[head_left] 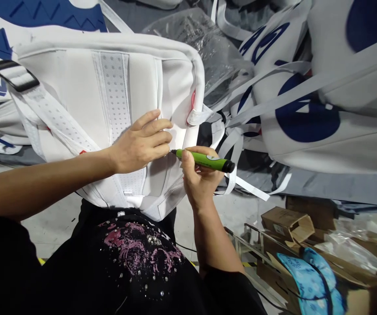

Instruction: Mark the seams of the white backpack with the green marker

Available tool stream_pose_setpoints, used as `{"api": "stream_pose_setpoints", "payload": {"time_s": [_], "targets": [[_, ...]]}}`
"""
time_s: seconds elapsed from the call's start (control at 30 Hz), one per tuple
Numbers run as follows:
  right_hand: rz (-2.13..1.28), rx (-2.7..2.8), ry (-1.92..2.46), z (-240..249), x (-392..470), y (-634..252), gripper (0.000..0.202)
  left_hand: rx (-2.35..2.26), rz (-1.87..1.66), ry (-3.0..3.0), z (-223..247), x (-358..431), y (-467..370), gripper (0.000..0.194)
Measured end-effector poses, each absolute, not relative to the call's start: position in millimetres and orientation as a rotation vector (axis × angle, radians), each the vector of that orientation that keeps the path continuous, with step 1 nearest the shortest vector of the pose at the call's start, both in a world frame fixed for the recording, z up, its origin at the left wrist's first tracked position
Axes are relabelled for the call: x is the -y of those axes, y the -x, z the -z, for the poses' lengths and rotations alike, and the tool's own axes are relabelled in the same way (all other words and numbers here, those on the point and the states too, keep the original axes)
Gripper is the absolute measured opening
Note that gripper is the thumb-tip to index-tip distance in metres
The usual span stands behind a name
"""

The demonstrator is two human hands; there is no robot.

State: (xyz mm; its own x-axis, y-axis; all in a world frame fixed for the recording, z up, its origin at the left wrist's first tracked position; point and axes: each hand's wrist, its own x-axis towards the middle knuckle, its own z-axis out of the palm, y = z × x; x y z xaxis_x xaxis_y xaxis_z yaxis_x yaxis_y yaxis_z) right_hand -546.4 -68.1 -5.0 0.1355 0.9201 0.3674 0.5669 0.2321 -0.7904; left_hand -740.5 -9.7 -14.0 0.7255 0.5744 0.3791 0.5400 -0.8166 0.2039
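Observation:
A white backpack (79, 83) lies in front of me with its padded back panel and mesh strip facing up. My left hand (142, 142) rests flat on that panel, fingers stretched towards the bag's right side. In my right hand (201, 177) is a green marker pen (204, 160) with black ends. Its tip points left and is close to my left fingertips, at the bag's surface; I cannot tell whether it touches. A shoulder strap with a black buckle (15, 75) crosses the bag's left part.
More white bags with dark blue prints (306, 109) are heaped at the right, their loose straps (267, 98) trailing towards my bag. A clear plastic bag (201, 48) lies behind. Other blue-printed white pieces (50, 15) lie at upper left. Cardboard boxes (287, 223) stand at lower right.

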Motion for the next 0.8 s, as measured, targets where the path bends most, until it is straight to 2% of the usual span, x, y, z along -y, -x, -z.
{"api": "stream_pose_setpoints", "payload": {"time_s": [0.47, 0.8], "targets": [[-0.501, 1.598, 1.505, 3.4, 67.2, 543.6, 0.019, -0.943, -0.573, -2.921, 12.0, 11.6, 742.7, 0.024], [-0.596, 1.546, 1.481, 3.6, 64.0, 544.4, 0.02, -0.897, -0.79, -3.069, 7.5, 12.0, 743.1, 0.016]]}}
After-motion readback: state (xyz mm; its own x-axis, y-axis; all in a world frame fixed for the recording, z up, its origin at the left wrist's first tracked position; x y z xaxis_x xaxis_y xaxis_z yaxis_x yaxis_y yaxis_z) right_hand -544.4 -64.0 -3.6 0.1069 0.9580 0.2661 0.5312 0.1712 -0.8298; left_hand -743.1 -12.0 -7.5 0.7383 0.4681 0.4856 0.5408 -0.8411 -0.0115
